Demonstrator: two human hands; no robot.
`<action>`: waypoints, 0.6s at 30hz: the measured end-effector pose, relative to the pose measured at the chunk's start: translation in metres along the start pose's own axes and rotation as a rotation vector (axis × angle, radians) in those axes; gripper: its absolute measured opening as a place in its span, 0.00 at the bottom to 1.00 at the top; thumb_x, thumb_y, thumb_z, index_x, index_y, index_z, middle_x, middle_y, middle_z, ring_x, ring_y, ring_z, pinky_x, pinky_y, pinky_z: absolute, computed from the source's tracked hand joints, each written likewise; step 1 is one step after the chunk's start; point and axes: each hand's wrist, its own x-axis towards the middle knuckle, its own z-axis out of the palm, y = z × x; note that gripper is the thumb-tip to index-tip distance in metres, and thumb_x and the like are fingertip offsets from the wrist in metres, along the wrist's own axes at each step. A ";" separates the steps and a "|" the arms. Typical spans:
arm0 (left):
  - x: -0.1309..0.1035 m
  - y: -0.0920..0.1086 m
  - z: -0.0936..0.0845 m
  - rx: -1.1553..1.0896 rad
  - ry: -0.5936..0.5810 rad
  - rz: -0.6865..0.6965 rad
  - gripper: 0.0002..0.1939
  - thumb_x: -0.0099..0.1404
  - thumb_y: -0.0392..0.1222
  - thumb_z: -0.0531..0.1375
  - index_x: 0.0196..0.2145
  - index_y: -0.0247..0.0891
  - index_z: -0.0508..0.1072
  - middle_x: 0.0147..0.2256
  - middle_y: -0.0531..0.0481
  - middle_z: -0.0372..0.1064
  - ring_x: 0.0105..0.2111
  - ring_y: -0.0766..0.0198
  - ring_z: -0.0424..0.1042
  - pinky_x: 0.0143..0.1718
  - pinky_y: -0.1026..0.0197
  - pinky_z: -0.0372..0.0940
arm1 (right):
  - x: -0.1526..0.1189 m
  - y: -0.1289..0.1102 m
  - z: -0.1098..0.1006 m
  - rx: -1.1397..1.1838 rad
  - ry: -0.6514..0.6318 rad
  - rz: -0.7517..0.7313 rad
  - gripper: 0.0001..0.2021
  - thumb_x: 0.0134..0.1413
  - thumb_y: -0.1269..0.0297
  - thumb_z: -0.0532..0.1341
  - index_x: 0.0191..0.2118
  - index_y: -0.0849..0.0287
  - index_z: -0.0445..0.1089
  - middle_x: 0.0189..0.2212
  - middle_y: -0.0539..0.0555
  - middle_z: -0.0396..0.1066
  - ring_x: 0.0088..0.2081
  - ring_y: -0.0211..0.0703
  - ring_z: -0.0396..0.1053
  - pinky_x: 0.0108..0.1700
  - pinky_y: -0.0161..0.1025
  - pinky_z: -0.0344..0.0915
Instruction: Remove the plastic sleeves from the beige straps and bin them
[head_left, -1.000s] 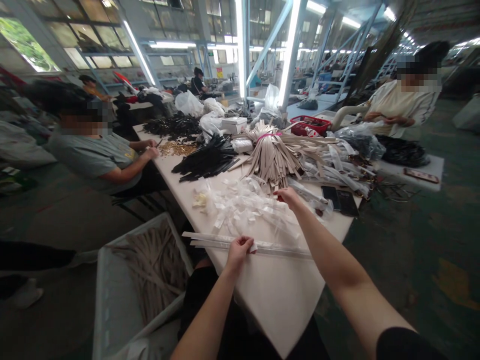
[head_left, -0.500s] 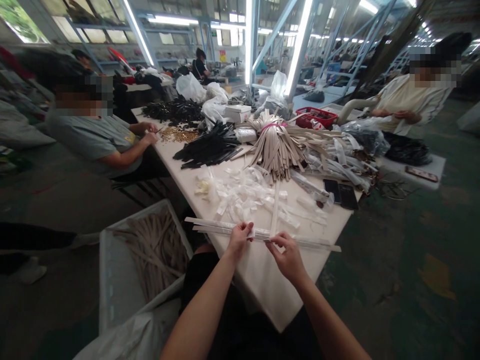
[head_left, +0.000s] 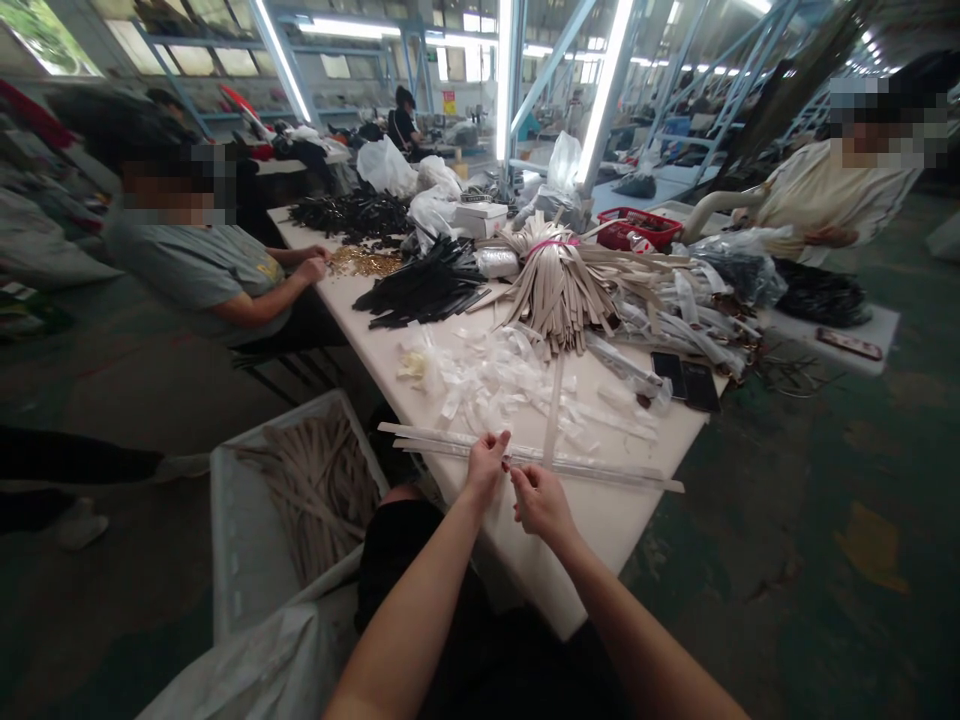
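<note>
My left hand (head_left: pixel 487 468) is closed around a few long, pale flat strips (head_left: pixel 615 471) that lie crosswise over the near part of the table, partly in clear plastic. Its thumb points up and away. Right beside it, my right hand (head_left: pixel 538 500) is pinched, fingertips against the left fingertips; what they hold is too small to make out. Another pale strip (head_left: pixel 555 410) runs from the crosswise ones towards the back. Just beyond the hands lies a heap of crumpled white, translucent wrapping pieces (head_left: pixel 487 375).
Behind the wrappings stands a tied bundle of beige strips (head_left: pixel 555 290), with black strips (head_left: pixel 420 285) to its left. A white bin (head_left: pixel 225 540) of strips stands at the left. Two dark phone-like slabs (head_left: pixel 699 386) lie at the right edge. People sit at both sides.
My right hand has left the crosswise strips and moved left to meet my left hand's fingertips. My left hand keeps its hold. The camera view has shifted slightly.
</note>
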 end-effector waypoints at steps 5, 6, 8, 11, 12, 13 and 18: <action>0.000 -0.003 -0.001 0.083 0.043 0.090 0.25 0.52 0.59 0.70 0.24 0.37 0.63 0.20 0.60 0.57 0.20 0.73 0.56 0.22 0.68 0.51 | 0.006 0.003 0.009 -0.095 0.106 -0.041 0.22 0.61 0.44 0.56 0.27 0.58 0.69 0.13 0.48 0.68 0.14 0.41 0.69 0.19 0.33 0.61; 0.000 -0.002 -0.001 0.094 0.045 0.106 0.25 0.52 0.58 0.70 0.24 0.37 0.63 0.20 0.60 0.56 0.20 0.73 0.55 0.23 0.68 0.51 | 0.007 0.003 0.008 -0.114 0.122 -0.045 0.22 0.61 0.44 0.56 0.26 0.58 0.69 0.13 0.49 0.68 0.14 0.42 0.69 0.20 0.34 0.62; -0.001 0.000 -0.001 0.099 0.040 0.114 0.25 0.52 0.58 0.70 0.23 0.37 0.63 0.20 0.60 0.56 0.20 0.73 0.55 0.23 0.68 0.51 | 0.007 0.003 0.007 -0.134 0.147 -0.049 0.22 0.59 0.43 0.58 0.25 0.58 0.69 0.14 0.50 0.69 0.15 0.42 0.70 0.21 0.35 0.62; -0.005 0.003 -0.003 0.058 -0.019 0.058 0.24 0.51 0.57 0.72 0.24 0.36 0.66 0.21 0.58 0.61 0.22 0.72 0.59 0.25 0.68 0.55 | 0.008 0.001 0.005 -0.108 0.180 -0.043 0.22 0.55 0.41 0.61 0.26 0.57 0.69 0.16 0.51 0.72 0.16 0.44 0.70 0.20 0.36 0.62; -0.008 0.004 -0.003 0.037 -0.060 0.018 0.23 0.50 0.56 0.72 0.25 0.36 0.68 0.21 0.56 0.63 0.22 0.71 0.61 0.26 0.67 0.56 | 0.009 0.000 0.004 -0.087 0.198 -0.039 0.22 0.53 0.41 0.62 0.26 0.57 0.69 0.17 0.51 0.72 0.16 0.44 0.70 0.20 0.36 0.61; -0.011 0.005 -0.004 0.012 -0.097 -0.027 0.22 0.49 0.55 0.73 0.26 0.35 0.70 0.22 0.55 0.65 0.22 0.71 0.63 0.26 0.67 0.57 | 0.009 0.000 0.004 -0.065 0.218 -0.039 0.22 0.52 0.40 0.63 0.28 0.57 0.69 0.17 0.51 0.73 0.16 0.44 0.70 0.20 0.36 0.61; -0.026 0.010 -0.006 -0.129 -0.150 -0.209 0.21 0.45 0.47 0.76 0.31 0.32 0.75 0.27 0.50 0.71 0.26 0.68 0.69 0.30 0.65 0.64 | 0.012 -0.001 0.001 -0.018 0.303 -0.113 0.25 0.48 0.40 0.65 0.39 0.58 0.67 0.20 0.51 0.74 0.20 0.45 0.71 0.23 0.36 0.63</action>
